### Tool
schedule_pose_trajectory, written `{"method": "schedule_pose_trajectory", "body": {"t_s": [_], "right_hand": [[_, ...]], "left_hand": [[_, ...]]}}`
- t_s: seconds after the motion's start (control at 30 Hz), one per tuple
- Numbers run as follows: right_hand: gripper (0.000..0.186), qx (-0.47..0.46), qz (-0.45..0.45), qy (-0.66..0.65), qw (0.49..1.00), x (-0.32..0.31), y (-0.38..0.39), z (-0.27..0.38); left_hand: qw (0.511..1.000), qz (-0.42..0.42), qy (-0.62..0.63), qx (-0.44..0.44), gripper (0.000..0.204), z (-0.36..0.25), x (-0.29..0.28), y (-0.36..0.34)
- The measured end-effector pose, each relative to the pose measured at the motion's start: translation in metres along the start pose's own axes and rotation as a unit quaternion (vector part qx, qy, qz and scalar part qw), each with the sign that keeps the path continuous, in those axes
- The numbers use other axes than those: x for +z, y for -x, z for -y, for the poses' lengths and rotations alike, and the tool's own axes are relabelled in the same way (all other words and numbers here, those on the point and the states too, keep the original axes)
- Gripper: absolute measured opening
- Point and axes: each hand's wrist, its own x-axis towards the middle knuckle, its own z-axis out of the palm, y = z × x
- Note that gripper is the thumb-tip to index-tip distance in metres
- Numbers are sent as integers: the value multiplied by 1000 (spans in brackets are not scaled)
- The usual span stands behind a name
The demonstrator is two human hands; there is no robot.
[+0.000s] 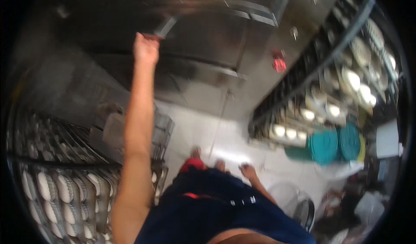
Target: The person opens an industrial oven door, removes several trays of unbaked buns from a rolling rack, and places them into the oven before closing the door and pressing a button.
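Two racks [356, 23] of pale pieces [65, 187], left fingers [150, 43] curled round handle [168, 26], right fingers [243, 167] unclear

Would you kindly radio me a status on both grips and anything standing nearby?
Left grip up at metal handle, hold blurred. Right grip lowered, well away. Handle against dark metal front. Nothing visibly blocking; left rack and right rack alongside.

At left, a metal rack [65, 160] is filled with rows of pale oval pieces [66, 188]. At right, a tall dark rack [346, 38] is loaded with round white pieces [353, 79]. Near its foot, 2 teal barrels [324, 146] are set on the pale tiled floor [216, 131]. A white container [388, 140] is seen beyond; blurred bags [370, 207] are heaped lower right.
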Motion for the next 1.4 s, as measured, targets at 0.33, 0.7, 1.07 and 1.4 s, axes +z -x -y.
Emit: {"method": "schedule_pose_trajectory", "body": {"t_s": [0.33,0.7,1.07,1.4], "right_hand": [[48,89,-29,143,985,-135,-61,-6],[42,20,63,78,995,-146,-101,60],[43,16,56,95,994,-128,-142,84],[38,25,51,147,987,-109,-75,95]], "left_hand": [[962,-128,241,21,36,49,22,-24],[980,-94,171,35,27,64,22,-23],[956,-29,291,-19,7,58,12,-31],[974,-45,217,-50,26,33,6,-17]]}}
